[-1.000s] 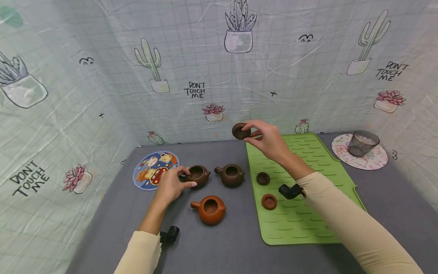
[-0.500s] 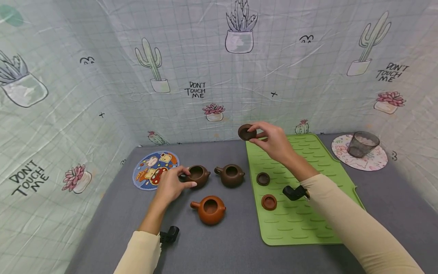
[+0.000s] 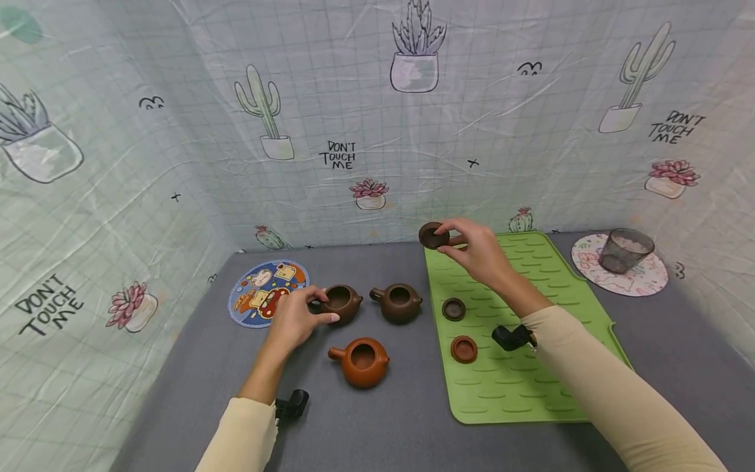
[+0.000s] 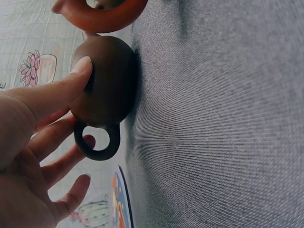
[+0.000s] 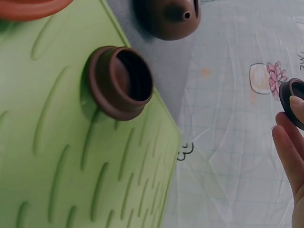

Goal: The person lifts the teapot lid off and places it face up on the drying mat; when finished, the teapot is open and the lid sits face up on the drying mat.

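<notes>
My left hand (image 3: 297, 318) grips a dark brown teapot (image 4: 107, 80) by its body, thumb on the near side. In the left wrist view its ring handle (image 4: 114, 140) points toward my palm. My right hand (image 3: 474, 248) pinches a dark brown teapot lid (image 3: 433, 236) between thumb and fingers, raised over the back left corner of the green mat, its hollow underside facing me. Right of the held teapot stands another lidless brown teapot (image 3: 400, 304). Closer to me is a lidless orange-red teapot (image 3: 364, 373). All three teapots have their spouts to the right.
On the green mat (image 3: 531, 393) lie a dark brown lid (image 3: 453, 309) and a reddish lid (image 3: 464, 349), undersides up. A round cartoon coaster (image 3: 242, 311) is at the back left. At the back right a smoky glass (image 3: 625, 250) stands on a floral coaster (image 3: 649, 283). Printed cloth hangs behind.
My right hand has moved right and slightly down with the lid, from beyond the table's back edge to the mat's back left corner. The left hand and its teapot have stayed put.
</notes>
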Tool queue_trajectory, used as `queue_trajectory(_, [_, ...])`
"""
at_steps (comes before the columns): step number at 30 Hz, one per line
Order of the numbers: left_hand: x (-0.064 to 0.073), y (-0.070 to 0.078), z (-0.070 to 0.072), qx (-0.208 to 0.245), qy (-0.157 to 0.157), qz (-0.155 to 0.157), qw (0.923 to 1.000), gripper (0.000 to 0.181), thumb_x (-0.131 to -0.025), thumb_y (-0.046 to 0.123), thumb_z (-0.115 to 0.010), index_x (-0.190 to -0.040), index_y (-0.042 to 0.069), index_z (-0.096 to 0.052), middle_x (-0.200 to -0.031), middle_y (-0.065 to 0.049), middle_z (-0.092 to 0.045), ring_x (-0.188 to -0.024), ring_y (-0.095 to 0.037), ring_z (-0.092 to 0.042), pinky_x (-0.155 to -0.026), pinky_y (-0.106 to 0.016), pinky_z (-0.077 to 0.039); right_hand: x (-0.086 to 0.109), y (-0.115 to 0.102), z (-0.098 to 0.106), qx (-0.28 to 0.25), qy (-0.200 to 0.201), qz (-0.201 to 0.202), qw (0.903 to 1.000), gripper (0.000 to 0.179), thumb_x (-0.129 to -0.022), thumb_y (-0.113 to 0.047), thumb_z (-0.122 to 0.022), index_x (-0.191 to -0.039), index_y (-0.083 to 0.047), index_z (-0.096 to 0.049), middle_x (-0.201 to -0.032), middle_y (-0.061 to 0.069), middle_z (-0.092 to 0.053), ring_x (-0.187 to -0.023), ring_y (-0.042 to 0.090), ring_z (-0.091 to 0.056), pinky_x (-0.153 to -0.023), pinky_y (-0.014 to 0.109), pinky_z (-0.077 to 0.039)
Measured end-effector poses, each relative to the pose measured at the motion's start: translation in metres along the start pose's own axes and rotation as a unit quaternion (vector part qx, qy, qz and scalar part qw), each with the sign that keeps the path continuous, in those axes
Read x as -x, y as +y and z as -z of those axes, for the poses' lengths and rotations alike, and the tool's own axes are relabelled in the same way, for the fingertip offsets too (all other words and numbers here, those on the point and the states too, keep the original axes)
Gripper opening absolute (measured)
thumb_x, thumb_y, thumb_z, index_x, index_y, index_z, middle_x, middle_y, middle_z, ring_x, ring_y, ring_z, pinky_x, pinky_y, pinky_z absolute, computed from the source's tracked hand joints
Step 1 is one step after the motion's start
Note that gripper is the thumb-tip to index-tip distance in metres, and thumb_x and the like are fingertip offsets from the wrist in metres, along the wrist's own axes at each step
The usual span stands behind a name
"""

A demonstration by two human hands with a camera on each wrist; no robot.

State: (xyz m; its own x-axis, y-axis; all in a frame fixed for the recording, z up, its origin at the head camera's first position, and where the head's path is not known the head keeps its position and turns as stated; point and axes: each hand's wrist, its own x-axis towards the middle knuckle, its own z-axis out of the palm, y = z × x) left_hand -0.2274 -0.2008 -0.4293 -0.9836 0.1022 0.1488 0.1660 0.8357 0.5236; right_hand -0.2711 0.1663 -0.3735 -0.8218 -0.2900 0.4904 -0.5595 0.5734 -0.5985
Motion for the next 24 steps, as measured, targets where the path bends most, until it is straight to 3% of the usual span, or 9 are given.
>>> queue_trajectory(24, [0.0,0.001,0.001,0.003,-0.002,0.01,0.9999,0.035,-0.074,0.032,-0.092,-0.1,0.015,-0.076,-0.115,-0.006,-0.079,-0.11,-0.033,-0.067,-0.096,-0.05,-0.047,0.017,0.02,-0.004,0.024,-0.019,-0.047,0.9984,0.031,-0.09,-0.005,-0.076,-0.119,-0.009,-0.069,-0.131,0.016,-0.068,-0.095,0.035,-0.077,-0.078,0.046,-0.064])
